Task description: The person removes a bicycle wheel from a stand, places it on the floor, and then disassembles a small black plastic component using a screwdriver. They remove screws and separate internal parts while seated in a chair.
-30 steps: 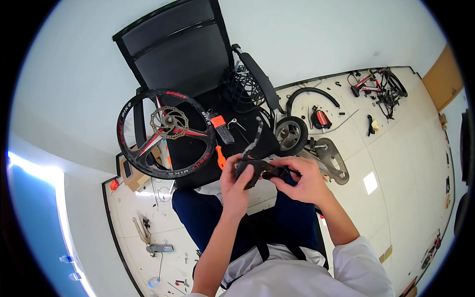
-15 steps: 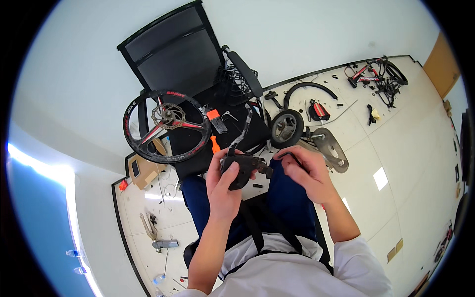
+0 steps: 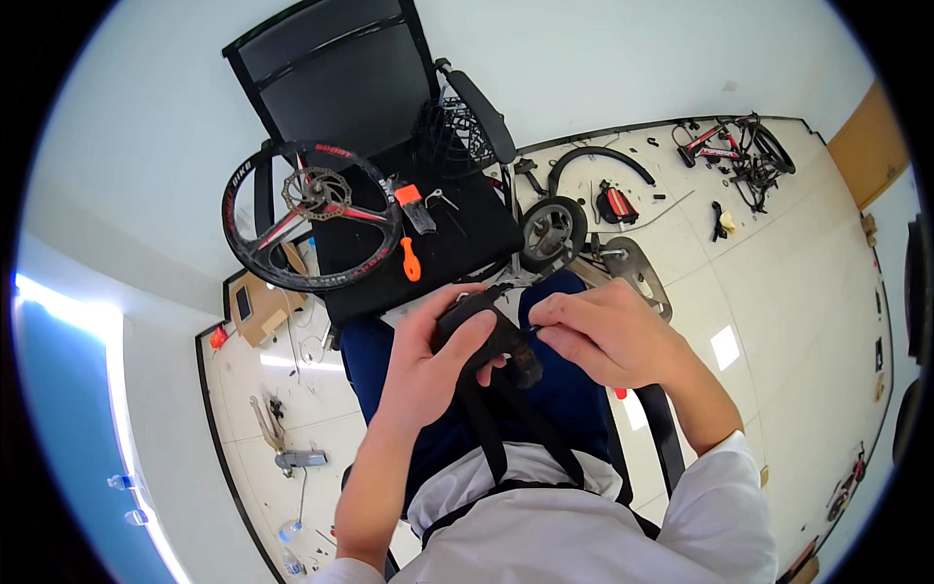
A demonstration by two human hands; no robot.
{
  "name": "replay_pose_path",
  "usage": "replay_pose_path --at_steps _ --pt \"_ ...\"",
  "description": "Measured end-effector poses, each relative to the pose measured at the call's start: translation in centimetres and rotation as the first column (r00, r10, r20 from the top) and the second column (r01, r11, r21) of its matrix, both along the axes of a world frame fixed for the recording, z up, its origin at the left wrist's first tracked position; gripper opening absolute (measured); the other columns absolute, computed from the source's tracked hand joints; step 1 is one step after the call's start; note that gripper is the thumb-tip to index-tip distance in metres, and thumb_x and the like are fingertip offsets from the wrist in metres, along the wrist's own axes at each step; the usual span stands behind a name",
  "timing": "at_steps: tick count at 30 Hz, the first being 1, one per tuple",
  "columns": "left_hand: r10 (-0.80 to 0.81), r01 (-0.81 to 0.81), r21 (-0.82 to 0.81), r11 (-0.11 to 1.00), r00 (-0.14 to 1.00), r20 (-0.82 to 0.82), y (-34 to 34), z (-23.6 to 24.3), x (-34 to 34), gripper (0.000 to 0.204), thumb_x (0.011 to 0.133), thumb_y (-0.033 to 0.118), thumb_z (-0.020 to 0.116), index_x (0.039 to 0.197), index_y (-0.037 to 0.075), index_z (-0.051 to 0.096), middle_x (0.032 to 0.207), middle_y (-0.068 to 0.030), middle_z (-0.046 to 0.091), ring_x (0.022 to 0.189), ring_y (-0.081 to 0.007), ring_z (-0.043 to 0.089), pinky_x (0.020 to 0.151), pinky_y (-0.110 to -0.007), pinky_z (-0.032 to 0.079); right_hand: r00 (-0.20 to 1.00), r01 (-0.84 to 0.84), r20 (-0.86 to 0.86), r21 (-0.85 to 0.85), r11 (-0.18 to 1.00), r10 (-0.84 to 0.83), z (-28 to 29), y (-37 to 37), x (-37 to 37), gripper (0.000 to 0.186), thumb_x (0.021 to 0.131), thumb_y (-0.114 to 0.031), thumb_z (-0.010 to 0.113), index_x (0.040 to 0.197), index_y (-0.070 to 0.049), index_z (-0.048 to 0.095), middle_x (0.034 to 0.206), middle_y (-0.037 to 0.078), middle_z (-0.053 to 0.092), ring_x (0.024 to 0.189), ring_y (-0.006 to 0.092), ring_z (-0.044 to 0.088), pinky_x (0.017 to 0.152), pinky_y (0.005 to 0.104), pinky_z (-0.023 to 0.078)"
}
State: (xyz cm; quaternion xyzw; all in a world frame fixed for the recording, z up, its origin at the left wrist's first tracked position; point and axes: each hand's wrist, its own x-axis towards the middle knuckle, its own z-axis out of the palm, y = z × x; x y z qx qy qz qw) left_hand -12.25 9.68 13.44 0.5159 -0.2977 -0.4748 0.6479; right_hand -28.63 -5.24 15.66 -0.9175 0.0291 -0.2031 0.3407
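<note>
My left hand (image 3: 428, 375) grips a black, grimy bicycle part (image 3: 482, 343) with a strap-like piece at its top and a short protrusion at its lower right. My right hand (image 3: 608, 336) is just right of it, fingertips pinched on a small dark item that they mostly hide. Both hands are above my lap. In front, on a black chair seat (image 3: 457, 238), lie a spoked wheel (image 3: 289, 236) with a brake disc, an orange screwdriver (image 3: 411, 258), an orange-and-black object (image 3: 415, 208) and a small metal tool (image 3: 443, 200).
A black basket (image 3: 457, 136) sits at the chair's back. The floor holds a small wheel (image 3: 552, 234), a curved black piece (image 3: 603, 154), a red-and-black bag (image 3: 618, 204), a bike frame (image 3: 730, 154), cardboard (image 3: 263, 311) and metal parts (image 3: 297, 457).
The black part has turned in my left hand, its protrusion now pointing down and right. My right hand, apart from it half a second ago with a bent black tool, has moved back against it.
</note>
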Motion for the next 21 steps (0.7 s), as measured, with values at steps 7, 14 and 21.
replay_pose_path --at_steps 7,14,21 --pt "-0.056 0.05 0.1 0.994 0.997 0.054 0.0 0.8 0.8 0.027 0.094 0.015 0.061 0.114 -0.003 0.058 0.075 -0.0063 0.062 0.057 -0.008 0.058 0.048 -0.021 0.044 0.997 -0.05 -0.066 -0.134 0.99 0.041 -0.2 0.0 0.7 0.013 0.086 -0.014 0.065 0.098 -0.009 0.063 0.069 0.008 0.063 0.056 0.0281 0.06 0.048 0.0364 0.046" --pt "-0.099 0.091 0.168 0.982 0.994 0.041 -0.4 0.5 1.6 0.026 0.094 0.016 0.061 0.112 -0.003 0.059 0.072 -0.0054 0.062 0.054 -0.0075 0.056 0.047 -0.021 0.043 0.997 -0.045 -0.078 -0.275 0.96 0.025 -0.7 0.0 1.4 0.011 0.083 -0.014 0.066 0.093 -0.012 0.063 0.064 0.002 0.057 0.055 0.0222 0.059 0.044 0.0337 0.043" --pt "-0.153 0.18 0.15 0.972 0.972 -0.176 -0.5 -0.4 2.1 0.023 0.095 0.016 0.058 0.106 -0.004 0.061 0.069 -0.0071 0.062 0.052 -0.0093 0.055 0.046 -0.023 0.043 0.997 -0.077 -0.047 -0.527 0.847 0.062 -0.9 -0.5 1.5 0.019 0.073 -0.013 0.068 0.091 -0.016 0.064 0.056 -0.002 0.041 0.046 0.0141 0.049 0.039 0.0298 0.037"
